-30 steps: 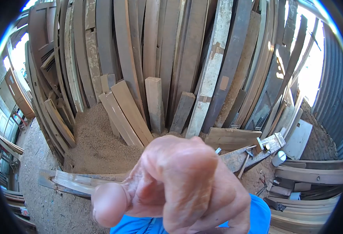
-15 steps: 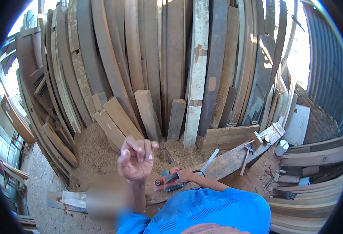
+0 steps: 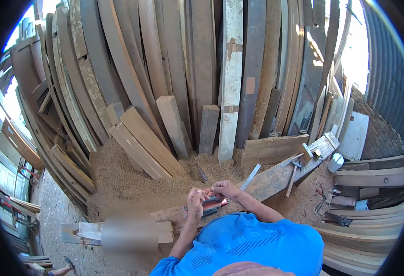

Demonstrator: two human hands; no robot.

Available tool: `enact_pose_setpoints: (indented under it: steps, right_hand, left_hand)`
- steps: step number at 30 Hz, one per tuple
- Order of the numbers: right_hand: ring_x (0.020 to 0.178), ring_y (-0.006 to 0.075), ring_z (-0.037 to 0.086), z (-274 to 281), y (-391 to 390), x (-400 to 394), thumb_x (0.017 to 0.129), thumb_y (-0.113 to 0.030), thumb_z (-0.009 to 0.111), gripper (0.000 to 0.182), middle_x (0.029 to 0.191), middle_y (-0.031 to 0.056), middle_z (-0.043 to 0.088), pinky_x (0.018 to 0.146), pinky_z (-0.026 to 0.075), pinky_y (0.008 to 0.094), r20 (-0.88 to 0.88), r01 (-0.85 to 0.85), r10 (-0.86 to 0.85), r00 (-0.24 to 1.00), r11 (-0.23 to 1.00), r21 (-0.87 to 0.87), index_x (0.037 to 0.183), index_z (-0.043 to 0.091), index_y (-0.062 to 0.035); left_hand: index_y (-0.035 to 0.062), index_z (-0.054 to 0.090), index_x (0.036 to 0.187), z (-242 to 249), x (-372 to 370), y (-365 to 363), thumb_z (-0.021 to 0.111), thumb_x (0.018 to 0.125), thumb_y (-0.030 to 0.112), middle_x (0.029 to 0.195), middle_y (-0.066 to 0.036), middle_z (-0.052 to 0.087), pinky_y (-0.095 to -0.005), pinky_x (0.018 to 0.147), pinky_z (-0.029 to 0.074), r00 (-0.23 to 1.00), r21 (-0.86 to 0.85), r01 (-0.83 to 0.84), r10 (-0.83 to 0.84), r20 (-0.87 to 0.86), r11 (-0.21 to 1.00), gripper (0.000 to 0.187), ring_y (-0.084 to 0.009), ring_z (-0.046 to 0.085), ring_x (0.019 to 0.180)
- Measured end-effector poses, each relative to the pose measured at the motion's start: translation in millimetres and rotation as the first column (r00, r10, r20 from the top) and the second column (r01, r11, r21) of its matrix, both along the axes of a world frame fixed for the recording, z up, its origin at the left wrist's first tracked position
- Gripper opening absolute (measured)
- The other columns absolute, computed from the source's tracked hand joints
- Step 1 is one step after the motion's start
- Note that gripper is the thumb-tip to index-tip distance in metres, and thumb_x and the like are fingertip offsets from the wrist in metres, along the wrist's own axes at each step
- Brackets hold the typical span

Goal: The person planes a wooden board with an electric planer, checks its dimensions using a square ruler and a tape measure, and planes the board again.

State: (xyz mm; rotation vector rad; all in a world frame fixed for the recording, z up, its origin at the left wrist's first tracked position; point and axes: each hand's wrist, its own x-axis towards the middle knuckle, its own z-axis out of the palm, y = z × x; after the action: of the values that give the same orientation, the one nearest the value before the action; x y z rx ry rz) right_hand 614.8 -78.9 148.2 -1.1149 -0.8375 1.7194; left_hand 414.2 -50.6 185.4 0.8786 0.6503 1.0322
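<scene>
My left hand and my right hand meet close together above the bench plank. Both have their fingers bent and pinched near each other; whatever is between the fingertips is too small to make out. Just below them a red and dark electric planer rests on the worn wooden plank, partly covered by my hands. Right of my right hand lies a flat metal rule on the plank.
Long boards lean upright behind a heap of wood shavings. A hammer and a white can are at the plank's far right end. Stacked timber fills the right. A blurred patch hides part of the lower left.
My left hand has come down from its raised position to meet my right hand. My right hand has let go of the planer and lifted above it.
</scene>
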Motion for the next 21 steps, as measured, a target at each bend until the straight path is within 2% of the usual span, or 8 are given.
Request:
enact_pose_setpoints:
  steps: [1, 4, 8, 13, 17, 21]
  right_hand:
    - [0.059, 0.0076, 0.054, -6.5, 1.0, -3.1, 0.1, -0.028, 0.068, 0.024, 0.075, 0.0011, 0.065, 0.051, 0.04, 0.0238, -0.022, 0.007, -0.007, 1.0, 1.0, -0.02, 0.095, 0.07, -0.0043]
    - [0.061, 0.0048, 0.053, -11.9, -2.5, -12.0, 0.099, -0.024, 0.069, 0.018, 0.079, 0.0002, 0.066, 0.05, 0.037, 0.0205, -0.134, -0.016, 0.017, 0.991, 1.0, 0.006, 0.102, 0.071, -0.0066]
    - [0.064, 0.0052, 0.055, -8.5, -6.1, -15.4, 0.099, -0.022, 0.069, 0.016, 0.081, -0.0009, 0.067, 0.054, 0.042, 0.0214, -0.104, 0.0, -0.001, 0.995, 1.0, -0.004, 0.103, 0.071, -0.0058]
    - [0.071, 0.0081, 0.062, -14.0, -7.1, -16.8, 0.099, -0.02, 0.069, 0.016, 0.085, 0.0011, 0.071, 0.063, 0.05, 0.0243, -0.114, -0.008, 0.007, 0.993, 1.0, -0.012, 0.101, 0.072, -0.0046]
    - [0.077, 0.0118, 0.066, -21.2, -5.6, -15.9, 0.1, -0.022, 0.068, 0.02, 0.088, 0.0044, 0.073, 0.068, 0.054, 0.0272, -0.043, -0.064, 0.064, 0.997, 0.998, 0.004, 0.102, 0.072, -0.0026]
    - [0.08, 0.0138, 0.069, -25.0, -7.8, -16.6, 0.1, -0.019, 0.067, 0.017, 0.09, 0.0064, 0.074, 0.072, 0.055, 0.0275, -0.236, -0.106, 0.099, 0.967, 0.994, -0.019, 0.103, 0.072, -0.0023]
  left_hand:
    - [0.0046, 0.056, 0.09, -3.8, -1.3, -0.7, 0.055, 0.1, 0.016, 0.071, -0.003, 0.055, -0.0316, 0.071, 0.052, 0.999, 0.004, 0.016, -0.016, -0.037, 1.0, 0.015, -0.0174, 0.062, 0.069]
    - [0.0045, 0.056, 0.09, -11.3, 2.5, -6.8, 0.055, 0.1, 0.016, 0.071, -0.004, 0.056, -0.0303, 0.071, 0.051, 0.996, 0.013, 0.017, -0.016, -0.087, 1.0, 0.016, -0.0173, 0.062, 0.069]
    - [0.0046, 0.057, 0.09, -10.4, 5.0, -14.2, 0.056, 0.1, 0.016, 0.072, -0.003, 0.057, -0.0284, 0.07, 0.05, 0.998, 0.008, -0.012, 0.013, -0.068, 1.0, 0.015, -0.0158, 0.063, 0.07]
    - [0.0055, 0.056, 0.091, -3.8, 2.6, -19.3, 0.056, 0.101, 0.014, 0.074, -0.001, 0.056, -0.025, 0.069, 0.047, 0.968, 0.039, 0.063, -0.051, -0.247, 0.997, 0.013, -0.0125, 0.062, 0.071]
    - [0.0058, 0.055, 0.091, -5.8, 1.6, -22.6, 0.056, 0.102, 0.012, 0.075, -0.001, 0.057, -0.0244, 0.07, 0.048, 0.934, 0.094, 0.097, -0.058, -0.352, 0.991, 0.012, -0.0102, 0.061, 0.073]
    - [0.0055, 0.056, 0.092, -1.4, -1.6, -25.4, 0.057, 0.102, 0.013, 0.076, 0.0, 0.058, -0.0243, 0.069, 0.049, 0.918, 0.105, 0.099, -0.05, -0.393, 0.989, 0.013, -0.0094, 0.062, 0.073]
